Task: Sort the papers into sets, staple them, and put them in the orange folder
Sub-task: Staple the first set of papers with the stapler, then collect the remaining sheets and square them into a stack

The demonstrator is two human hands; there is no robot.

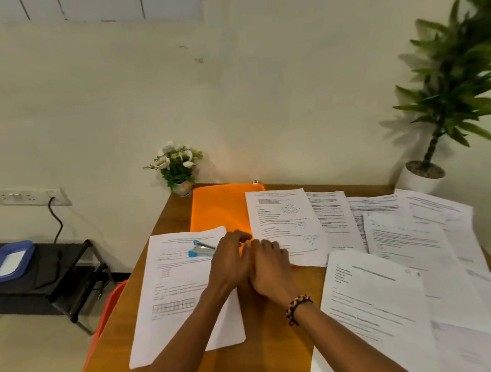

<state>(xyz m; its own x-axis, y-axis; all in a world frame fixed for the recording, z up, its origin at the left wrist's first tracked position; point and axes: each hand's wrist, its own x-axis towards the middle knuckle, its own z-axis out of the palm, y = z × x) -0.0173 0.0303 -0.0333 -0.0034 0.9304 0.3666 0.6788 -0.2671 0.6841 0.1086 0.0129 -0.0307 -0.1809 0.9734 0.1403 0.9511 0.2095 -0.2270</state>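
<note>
Both hands meet mid-surface, left hand (231, 261) and right hand (269, 269) touching, fingers loosely curled on nothing I can make out; blue-and-silver stapler (201, 249) sits on the white printed sheet (183, 295) just left of the left hand, long axis across; flat orange folder (219, 208) lies beyond.

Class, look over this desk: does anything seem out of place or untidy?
Yes. The papers on the right lie fanned and overlapping at different angles, some hanging over the table edge. The stapler sits on a sheet on the left. The orange folder lies partly covered by sheets.
</note>
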